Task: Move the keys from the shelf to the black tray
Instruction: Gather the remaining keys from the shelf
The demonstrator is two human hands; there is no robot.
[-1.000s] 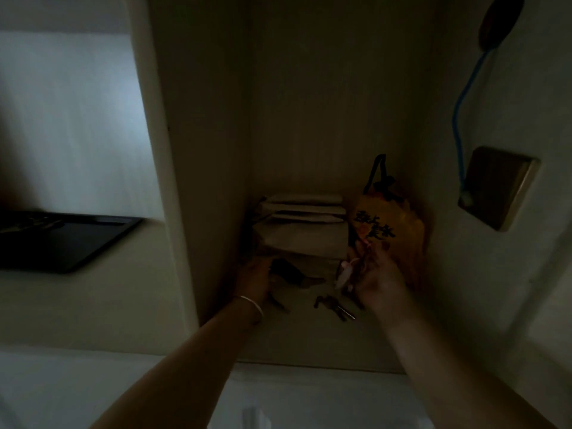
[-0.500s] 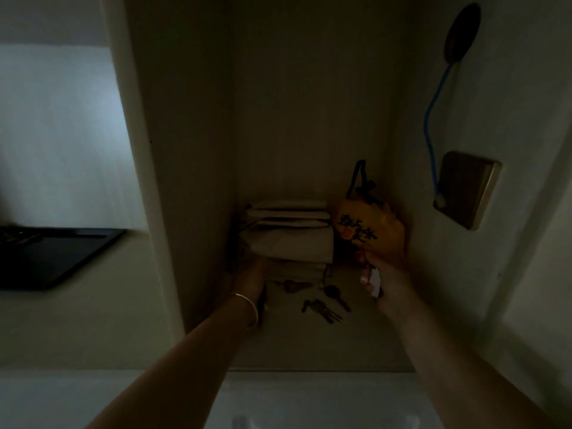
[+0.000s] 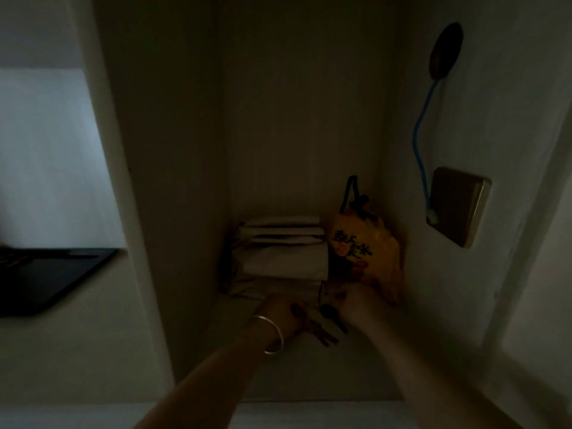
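- The left hand [image 3: 283, 314], a bangle [image 3: 272, 334] on its wrist, lies low on the shelf [image 3: 309, 376] with its fingers reaching rightward onto the loose keys [image 3: 323, 334]; half a second ago it was further back, against the folded stack. Whether the fingers have closed on a key I cannot tell: the spot is dark and blurred.
- The right hand [image 3: 356, 300] has dropped from the front of the orange bag to the shelf, just right of the left hand. A dark round key head [image 3: 328, 311] shows at its fingertips. A moment ago it carried a pale keyring charm; that is hidden now, so its grip cannot be told either.
- The keys lie between the two hands, on the shelf, a few blades poking out toward the camera.
- Beyond the hands: a stack of folded cloth [image 3: 283, 252], and to its right the orange bag [image 3: 365, 252] leaning in the corner.
- Well off to the left of the left hand, past the cabinet's side panel, the black tray [image 3: 52, 277] sits on the desk [image 3: 71, 351].
- My reading: both hands have converged to gather the keys, so this is the pick-up; the carry to the tray is not yet begun.
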